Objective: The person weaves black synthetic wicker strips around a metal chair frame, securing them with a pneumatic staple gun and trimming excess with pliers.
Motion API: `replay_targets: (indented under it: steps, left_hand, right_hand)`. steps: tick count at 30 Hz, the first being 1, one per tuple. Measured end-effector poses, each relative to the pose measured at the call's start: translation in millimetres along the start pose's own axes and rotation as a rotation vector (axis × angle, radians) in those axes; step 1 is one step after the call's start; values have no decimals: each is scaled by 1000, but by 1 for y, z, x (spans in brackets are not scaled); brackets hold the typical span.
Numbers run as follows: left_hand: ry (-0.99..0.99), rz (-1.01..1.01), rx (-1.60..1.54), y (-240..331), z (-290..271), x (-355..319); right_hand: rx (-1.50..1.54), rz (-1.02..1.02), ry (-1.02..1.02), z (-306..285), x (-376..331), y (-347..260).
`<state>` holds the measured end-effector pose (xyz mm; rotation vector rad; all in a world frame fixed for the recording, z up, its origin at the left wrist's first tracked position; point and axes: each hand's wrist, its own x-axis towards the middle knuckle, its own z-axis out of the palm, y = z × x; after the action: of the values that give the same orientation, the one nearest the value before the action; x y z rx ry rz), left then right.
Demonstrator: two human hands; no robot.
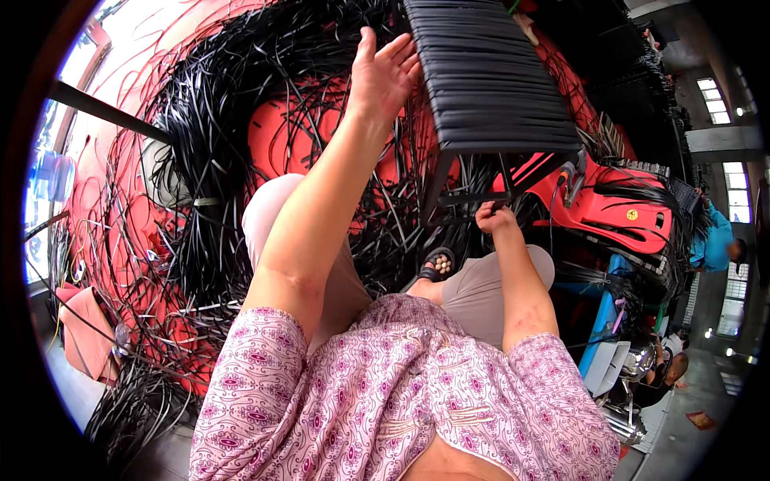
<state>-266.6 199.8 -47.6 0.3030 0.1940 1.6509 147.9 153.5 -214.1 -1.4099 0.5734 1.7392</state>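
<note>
The left hand lies open and flat against the left edge of the black woven seat, far ahead, while the right hand grips its frame bar below, seemingly steadying it mid-weave.

Workshop floor, a weaving or furniture-making shop by the look of it. Loose black plastic strips lie in big tangled heaps across a red floor covering, with more bundles spilling toward the lower left. A black metal frame wrapped in tight rows of flat black strapping stands half-woven in the middle. Behind it, stacks of finished dark woven panels rise along the far side. Red plastic moulded pieces lie beside them. High industrial windows light a tall concrete hall. Other workers sit low at the right edge, one in a blue top.
</note>
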Motion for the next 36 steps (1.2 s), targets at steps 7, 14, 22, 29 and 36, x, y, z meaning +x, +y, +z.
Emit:
replay_targets:
  steps: [7, 14, 22, 29, 36]
  left_hand:
    - [-52, -62, -54, -33, 35, 15]
    - [-157, -134, -86, -44, 27, 26]
    - [-58, -140, 16, -33, 43, 8]
    - [-35, -151, 80, -26, 36, 4]
    - [25, -188, 130, -22, 32, 1]
  right_hand:
    - [58, 235, 83, -20, 20, 6]
    - [178, 286, 125, -27, 34, 29]
    - [158, 322, 101, -38, 44, 36]
    - [135, 353, 17, -37, 53, 63]
    - [180, 330, 71, -46, 63, 71]
